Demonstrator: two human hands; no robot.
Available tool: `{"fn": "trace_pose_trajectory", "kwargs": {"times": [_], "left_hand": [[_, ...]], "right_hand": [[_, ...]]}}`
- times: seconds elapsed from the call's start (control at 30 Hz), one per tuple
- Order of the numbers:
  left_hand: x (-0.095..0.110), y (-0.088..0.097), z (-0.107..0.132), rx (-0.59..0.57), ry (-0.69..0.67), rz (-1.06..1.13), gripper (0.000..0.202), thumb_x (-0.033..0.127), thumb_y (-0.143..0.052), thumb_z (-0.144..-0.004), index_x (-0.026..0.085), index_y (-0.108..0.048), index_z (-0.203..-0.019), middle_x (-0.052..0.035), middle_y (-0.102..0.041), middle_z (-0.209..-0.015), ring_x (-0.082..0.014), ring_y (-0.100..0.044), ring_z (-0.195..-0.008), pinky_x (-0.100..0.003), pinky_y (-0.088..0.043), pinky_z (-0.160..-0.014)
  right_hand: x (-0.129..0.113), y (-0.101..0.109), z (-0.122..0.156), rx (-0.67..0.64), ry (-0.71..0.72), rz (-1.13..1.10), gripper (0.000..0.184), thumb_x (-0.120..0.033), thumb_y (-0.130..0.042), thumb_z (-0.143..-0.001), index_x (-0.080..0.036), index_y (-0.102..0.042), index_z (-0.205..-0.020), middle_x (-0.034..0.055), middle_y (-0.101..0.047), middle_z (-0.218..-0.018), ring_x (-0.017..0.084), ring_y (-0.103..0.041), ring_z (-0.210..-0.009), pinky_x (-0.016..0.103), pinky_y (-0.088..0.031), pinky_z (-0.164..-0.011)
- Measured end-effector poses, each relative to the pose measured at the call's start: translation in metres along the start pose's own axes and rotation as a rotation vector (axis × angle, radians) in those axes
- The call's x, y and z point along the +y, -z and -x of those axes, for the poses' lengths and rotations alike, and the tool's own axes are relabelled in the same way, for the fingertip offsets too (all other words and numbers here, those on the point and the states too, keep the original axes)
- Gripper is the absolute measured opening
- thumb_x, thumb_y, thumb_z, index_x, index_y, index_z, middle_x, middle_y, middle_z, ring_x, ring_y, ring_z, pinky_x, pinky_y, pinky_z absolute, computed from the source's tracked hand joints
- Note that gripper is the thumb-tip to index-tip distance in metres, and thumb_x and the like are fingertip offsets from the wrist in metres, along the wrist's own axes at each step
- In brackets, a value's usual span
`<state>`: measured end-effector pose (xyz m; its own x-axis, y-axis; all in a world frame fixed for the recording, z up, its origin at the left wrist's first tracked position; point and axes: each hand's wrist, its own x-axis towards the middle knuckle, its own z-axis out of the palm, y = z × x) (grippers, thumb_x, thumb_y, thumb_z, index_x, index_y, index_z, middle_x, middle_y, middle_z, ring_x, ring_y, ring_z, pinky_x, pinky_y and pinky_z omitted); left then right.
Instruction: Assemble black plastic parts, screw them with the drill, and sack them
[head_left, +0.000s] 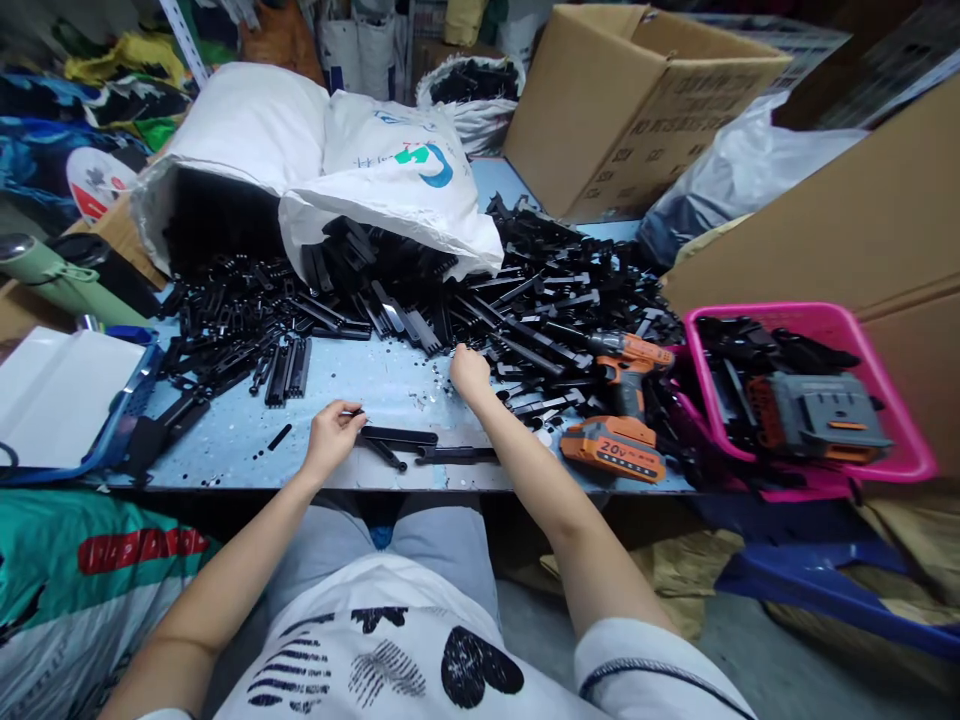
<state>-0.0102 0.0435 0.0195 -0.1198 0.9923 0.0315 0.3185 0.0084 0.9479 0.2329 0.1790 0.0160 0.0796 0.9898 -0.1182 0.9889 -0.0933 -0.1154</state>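
My left hand [332,433] rests near the table's front edge, its fingers pinched on the end of a thin black plastic strip [397,436] lying flat before me. My right hand [469,370] reaches further in, fingers curled down at the edge of a big heap of black plastic parts [540,300]; what it grips is hidden. Two more black strips [457,455] lie beside the first. An orange cordless drill [622,400] stands just right of my right forearm.
White sacks [390,190] spill black parts onto the blue table [225,440]. A pink basket [885,400] with parts and a grey battery sits at the right. Cardboard boxes [637,100] stand behind. A white board in a blue tray [60,390] lies at the left.
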Motion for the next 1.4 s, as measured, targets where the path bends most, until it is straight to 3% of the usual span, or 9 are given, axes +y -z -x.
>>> {"fn": "trace_pose_trajectory", "kwargs": {"times": [0.3, 0.47, 0.6, 0.77, 0.87, 1.07, 1.17, 1.3, 1.4], "left_hand": [[0.002, 0.003, 0.021, -0.096, -0.437, -0.553, 0.014, 0.011, -0.05, -0.085, 0.016, -0.062, -0.091, -0.0075, -0.066, -0.089, -0.0201, -0.063, -0.086, -0.033, -0.05, -0.075], [-0.012, -0.002, 0.018, -0.078, -0.651, -0.765, 0.02, 0.015, -0.046, -0.09, 0.016, -0.062, -0.103, -0.0095, -0.068, -0.094, -0.0226, -0.062, -0.097, -0.036, -0.046, -0.079], [-0.021, 0.004, 0.014, -0.123, -0.77, -0.832, 0.025, 0.012, -0.041, -0.092, 0.015, -0.06, -0.108, -0.0101, -0.068, -0.1, -0.0208, -0.061, -0.102, -0.034, -0.043, -0.079], [-0.023, 0.009, 0.018, -0.136, -0.798, -0.901, 0.027, 0.015, -0.04, -0.093, 0.014, -0.058, -0.113, -0.0117, -0.067, -0.106, -0.0231, -0.058, -0.107, -0.038, -0.038, -0.085], [-0.014, -0.004, 0.023, -0.13, -0.789, -0.906, 0.029, 0.023, -0.043, -0.093, 0.014, -0.055, -0.117, -0.0138, -0.063, -0.115, -0.0272, -0.051, -0.116, -0.045, -0.031, -0.095], [0.013, -0.053, 0.016, -0.486, -0.711, -0.91, 0.054, 0.05, -0.055, -0.083, 0.01, -0.051, -0.119, -0.0146, -0.062, -0.107, -0.0277, -0.054, -0.102, -0.039, -0.038, -0.085], [0.016, -0.063, 0.013, -0.543, -0.655, -0.924, 0.054, 0.056, -0.056, -0.08, 0.011, -0.055, -0.11, -0.0127, -0.061, -0.1, -0.0271, -0.053, -0.096, -0.036, -0.039, -0.08], [0.013, -0.059, 0.013, -0.534, -0.742, -0.974, 0.057, 0.051, -0.051, -0.086, 0.008, -0.047, -0.122, -0.0149, -0.06, -0.105, -0.0265, -0.053, -0.098, -0.037, -0.038, -0.08], [0.009, -0.053, 0.006, -0.466, -0.761, -1.039, 0.05, 0.049, -0.044, -0.09, 0.006, -0.054, -0.113, -0.0161, -0.063, -0.095, -0.0261, -0.056, -0.089, -0.035, -0.039, -0.071]], "right_hand": [[0.014, -0.002, 0.018, -0.02, 0.174, -0.011, 0.026, -0.012, -0.048, -0.082, -0.012, -0.056, -0.107, 0.0142, -0.062, -0.104, 0.022, -0.062, -0.092, 0.029, -0.045, -0.079], [0.024, -0.011, 0.066, 0.103, 0.433, -0.493, 0.016, -0.026, -0.055, -0.082, -0.018, -0.06, -0.096, 0.0028, -0.067, -0.081, 0.016, -0.064, -0.073, 0.027, -0.051, -0.072], [0.03, -0.023, 0.109, 0.222, 0.672, -0.691, 0.017, -0.033, -0.055, -0.085, -0.02, -0.061, -0.095, 0.0057, -0.068, -0.089, 0.017, -0.066, -0.08, 0.03, -0.055, -0.073], [0.036, -0.026, 0.124, 0.328, 0.834, -0.551, 0.019, -0.025, -0.05, -0.09, -0.02, -0.063, -0.102, 0.0093, -0.068, -0.104, 0.018, -0.065, -0.096, 0.032, -0.054, -0.084], [0.044, -0.027, 0.125, 0.374, 0.867, -0.497, 0.023, -0.026, -0.052, -0.09, -0.02, -0.062, -0.109, 0.0101, -0.067, -0.111, 0.018, -0.065, -0.099, 0.032, -0.054, -0.085], [0.06, -0.045, 0.138, 0.265, 0.961, -0.326, 0.043, -0.036, -0.054, -0.089, -0.019, -0.051, -0.129, 0.0127, -0.057, -0.127, 0.021, -0.06, -0.105, 0.036, -0.051, -0.085], [0.065, -0.048, 0.138, 0.266, 0.95, -0.239, 0.043, -0.037, -0.052, -0.09, -0.019, -0.05, -0.13, 0.0113, -0.063, -0.116, 0.02, -0.06, -0.096, 0.034, -0.049, -0.078], [0.072, -0.037, 0.125, 0.233, 0.99, -0.064, 0.044, -0.048, -0.049, -0.089, -0.019, -0.056, -0.122, 0.0103, -0.066, -0.101, 0.019, -0.059, -0.085, 0.03, -0.044, -0.071], [0.073, -0.025, 0.118, 0.325, 0.865, 0.029, 0.053, -0.062, -0.047, -0.084, -0.013, -0.065, -0.089, 0.0086, -0.063, -0.073, 0.018, -0.056, -0.067, 0.028, -0.038, -0.06]]}}
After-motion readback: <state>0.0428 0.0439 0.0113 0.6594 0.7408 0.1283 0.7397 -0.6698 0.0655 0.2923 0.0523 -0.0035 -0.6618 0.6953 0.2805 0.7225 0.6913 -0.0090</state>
